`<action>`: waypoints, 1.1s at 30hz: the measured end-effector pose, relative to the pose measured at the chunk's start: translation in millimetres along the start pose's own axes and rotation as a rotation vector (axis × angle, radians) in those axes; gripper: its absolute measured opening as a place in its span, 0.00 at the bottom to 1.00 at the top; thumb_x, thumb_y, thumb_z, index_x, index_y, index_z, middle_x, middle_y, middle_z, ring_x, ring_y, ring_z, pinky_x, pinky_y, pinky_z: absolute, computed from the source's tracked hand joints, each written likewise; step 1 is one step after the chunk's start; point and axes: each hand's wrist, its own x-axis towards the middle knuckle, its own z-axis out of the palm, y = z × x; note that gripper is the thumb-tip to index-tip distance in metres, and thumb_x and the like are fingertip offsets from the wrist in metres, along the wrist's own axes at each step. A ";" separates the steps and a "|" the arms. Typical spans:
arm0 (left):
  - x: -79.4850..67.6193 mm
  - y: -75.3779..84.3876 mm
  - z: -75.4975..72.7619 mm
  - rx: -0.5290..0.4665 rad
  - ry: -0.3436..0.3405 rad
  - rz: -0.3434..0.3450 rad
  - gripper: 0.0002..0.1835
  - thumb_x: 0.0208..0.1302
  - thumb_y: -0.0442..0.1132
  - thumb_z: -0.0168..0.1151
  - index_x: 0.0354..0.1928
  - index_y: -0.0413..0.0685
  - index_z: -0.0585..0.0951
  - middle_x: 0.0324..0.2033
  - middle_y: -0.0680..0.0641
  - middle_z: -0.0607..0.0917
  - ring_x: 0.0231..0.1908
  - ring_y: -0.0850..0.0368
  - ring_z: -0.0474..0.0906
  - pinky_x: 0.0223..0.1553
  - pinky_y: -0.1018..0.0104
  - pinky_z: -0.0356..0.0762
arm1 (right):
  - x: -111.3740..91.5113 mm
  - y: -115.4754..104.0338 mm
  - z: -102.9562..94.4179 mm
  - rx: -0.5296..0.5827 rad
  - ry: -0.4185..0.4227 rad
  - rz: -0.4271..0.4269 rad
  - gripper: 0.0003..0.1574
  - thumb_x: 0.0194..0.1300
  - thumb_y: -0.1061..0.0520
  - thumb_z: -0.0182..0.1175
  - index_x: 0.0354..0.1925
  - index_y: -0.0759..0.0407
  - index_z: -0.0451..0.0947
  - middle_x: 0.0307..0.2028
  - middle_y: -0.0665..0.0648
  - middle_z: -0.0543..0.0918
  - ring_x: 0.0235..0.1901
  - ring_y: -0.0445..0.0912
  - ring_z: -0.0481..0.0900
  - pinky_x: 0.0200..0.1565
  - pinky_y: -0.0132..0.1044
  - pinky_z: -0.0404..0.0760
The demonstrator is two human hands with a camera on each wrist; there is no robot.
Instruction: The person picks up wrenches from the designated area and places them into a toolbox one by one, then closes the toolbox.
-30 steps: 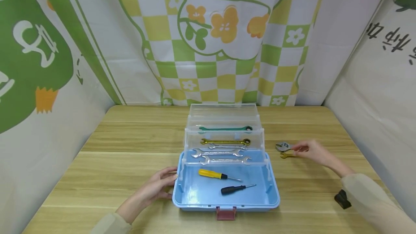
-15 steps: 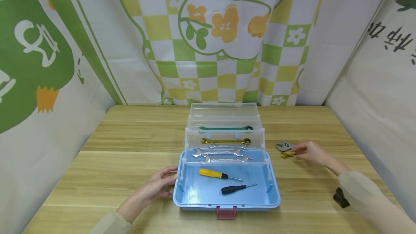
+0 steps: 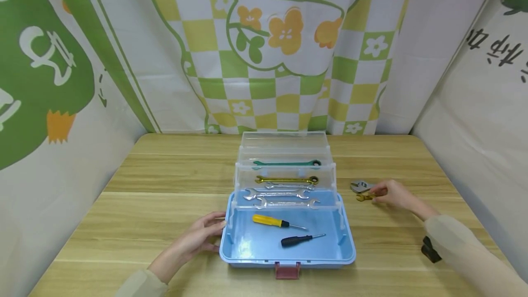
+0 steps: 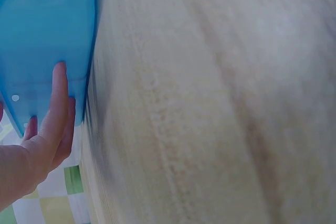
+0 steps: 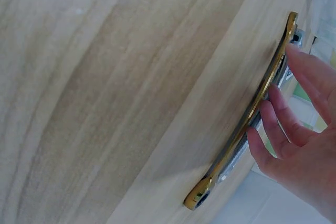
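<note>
A blue toolbox (image 3: pixel 247 264) is sitting unclosed on the wooden worktop (image 3: pixel 165 182), its dark red latch (image 3: pixel 287 272) hanging at the near side. At the toolbox's left, the left hand (image 3: pixel 200 234) is resting its extended, relaxed fingers against the outer wall. To the right of the toolbox, the right hand (image 3: pixel 393 195) is pinching a gold wrench (image 5: pixel 256 104), with its fingers bent along the shaft; whether the wrench is touching the worktop, I cannot tell. A silver adjustable wrench (image 3: pixel 361 186) is lying just beyond it, also right of the toolbox.

Inside the toolbox's base, a yellow-handled screwdriver (image 3: pixel 268 220) is lying beyond a black-handled screwdriver (image 3: pixel 296 240). Clear trays (image 3: pixel 284 139) are rising over the toolbox's far part, holding three silver wrenches (image 3: pixel 286 204), a second gold wrench (image 3: pixel 286 180) and a green wrench (image 3: pixel 286 164). Well right of the toolbox, a black object (image 3: pixel 431 250) is lying near the right sleeve (image 3: pixel 451 235). Beyond the toolbox, a patterned cloth (image 3: pixel 272 90) is hanging.
</note>
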 end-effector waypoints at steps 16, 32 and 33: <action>0.9 -1.1 0.4 -0.004 0.001 0.000 0.35 0.62 0.44 0.52 0.62 0.29 0.51 0.55 0.30 0.64 0.47 0.48 0.73 0.40 0.50 0.77 | 0.7 5.5 7.9 -0.076 0.054 0.039 0.12 0.48 0.65 0.63 0.35 0.66 0.81 0.33 0.61 0.79 0.30 0.45 0.75 0.28 0.30 0.75; 0.1 0.3 1.1 -0.013 -0.004 -0.003 0.35 0.62 0.44 0.51 0.62 0.29 0.50 0.56 0.28 0.62 0.48 0.46 0.72 0.41 0.49 0.77 | -1.4 7.8 7.6 -0.001 -0.009 -0.030 0.06 0.54 0.66 0.59 0.34 0.67 0.76 0.29 0.55 0.75 0.28 0.39 0.70 0.27 0.29 0.72; 0.2 0.2 1.0 -0.015 -0.004 -0.003 0.35 0.62 0.44 0.51 0.62 0.30 0.50 0.57 0.28 0.62 0.48 0.46 0.72 0.41 0.49 0.77 | -1.4 8.3 7.2 0.007 -0.017 -0.036 0.06 0.54 0.67 0.58 0.34 0.67 0.76 0.29 0.55 0.75 0.28 0.39 0.70 0.27 0.29 0.72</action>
